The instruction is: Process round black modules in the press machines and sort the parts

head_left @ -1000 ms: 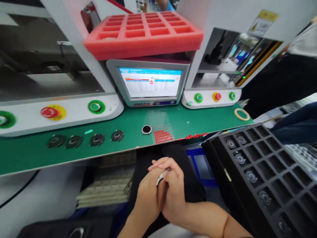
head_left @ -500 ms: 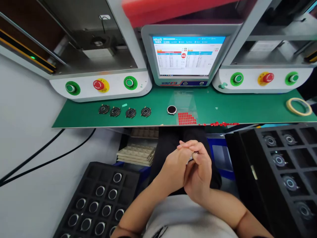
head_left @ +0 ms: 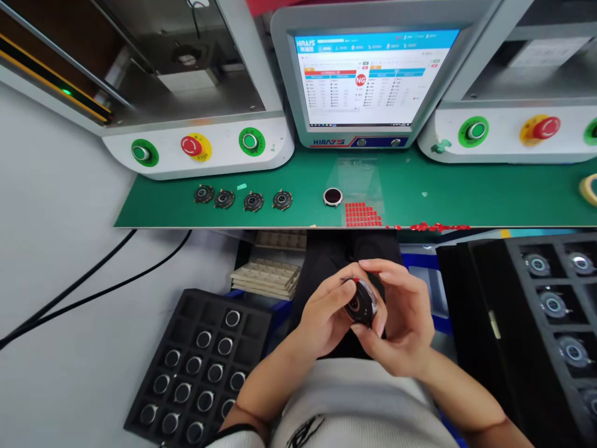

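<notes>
A round smartwatch body (head_left: 362, 305) with a dark back and a silvery rim is held tilted above my lap. My left hand (head_left: 326, 308) grips it, the thumb pressed on its back and the fingers behind it. A small red patch shows by the thumb tip. Around its right side curls my right hand (head_left: 405, 314), with the thumb at the lower edge and the fingertips by the upper edge. On the green bench, one watch body (head_left: 333, 197) lies screen up beside a clear sheet of red tabs (head_left: 361, 214).
Several dark watch backs (head_left: 253, 201) lie on the green bench (head_left: 298, 174). A screen (head_left: 373, 81) showing "NG" stands between two machines. Black trays with watch parts are at lower left (head_left: 189, 311) and right (head_left: 513, 249). Pale trays (head_left: 265, 277) are stacked below the bench.
My hands have moved apart from being clasped, and the smartwatch body between them now shows its back. The view has shifted, so the bench appears slightly higher.
</notes>
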Demonstrator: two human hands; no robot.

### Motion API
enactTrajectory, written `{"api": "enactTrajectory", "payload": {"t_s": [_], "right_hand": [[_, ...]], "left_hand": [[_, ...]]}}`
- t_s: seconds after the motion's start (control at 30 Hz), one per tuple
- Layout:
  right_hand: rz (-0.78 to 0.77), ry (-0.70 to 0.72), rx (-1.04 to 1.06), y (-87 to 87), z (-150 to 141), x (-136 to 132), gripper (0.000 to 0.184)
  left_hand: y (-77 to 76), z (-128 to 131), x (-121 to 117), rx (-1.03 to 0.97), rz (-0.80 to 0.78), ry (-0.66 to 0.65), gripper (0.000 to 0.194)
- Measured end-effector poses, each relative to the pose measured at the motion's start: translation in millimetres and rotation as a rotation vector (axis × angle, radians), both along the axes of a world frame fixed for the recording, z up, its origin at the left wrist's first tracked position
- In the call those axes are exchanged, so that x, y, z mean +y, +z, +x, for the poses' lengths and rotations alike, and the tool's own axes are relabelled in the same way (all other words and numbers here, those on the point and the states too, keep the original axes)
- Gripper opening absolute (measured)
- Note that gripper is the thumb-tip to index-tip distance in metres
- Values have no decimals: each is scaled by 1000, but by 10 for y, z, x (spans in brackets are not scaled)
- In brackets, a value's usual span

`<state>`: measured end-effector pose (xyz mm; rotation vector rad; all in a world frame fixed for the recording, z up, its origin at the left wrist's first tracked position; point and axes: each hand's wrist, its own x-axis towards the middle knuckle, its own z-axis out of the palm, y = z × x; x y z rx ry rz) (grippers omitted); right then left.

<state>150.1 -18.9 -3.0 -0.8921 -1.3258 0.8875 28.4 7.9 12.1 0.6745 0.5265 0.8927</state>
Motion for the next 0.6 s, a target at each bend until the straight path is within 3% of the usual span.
{"api": "enactTrajectory", "payload": {"t_s": [0.13,0.3,0.43,0.6], "right_hand": [[89,62,-23,-39,40,67,71],[124,63,-36,-109,106,80,72],[118,58,-83,-201,149,96,70],[80,55,0,-294,128,148,63]], "left_hand": [[0,35,-24,-70,-89,-14,35],[-48,67,-29,-227,-81,-64,33],[-76,70,-29,-234,-135,-78,32],[-142,65,-11,-213,-165,-45,30]]}}
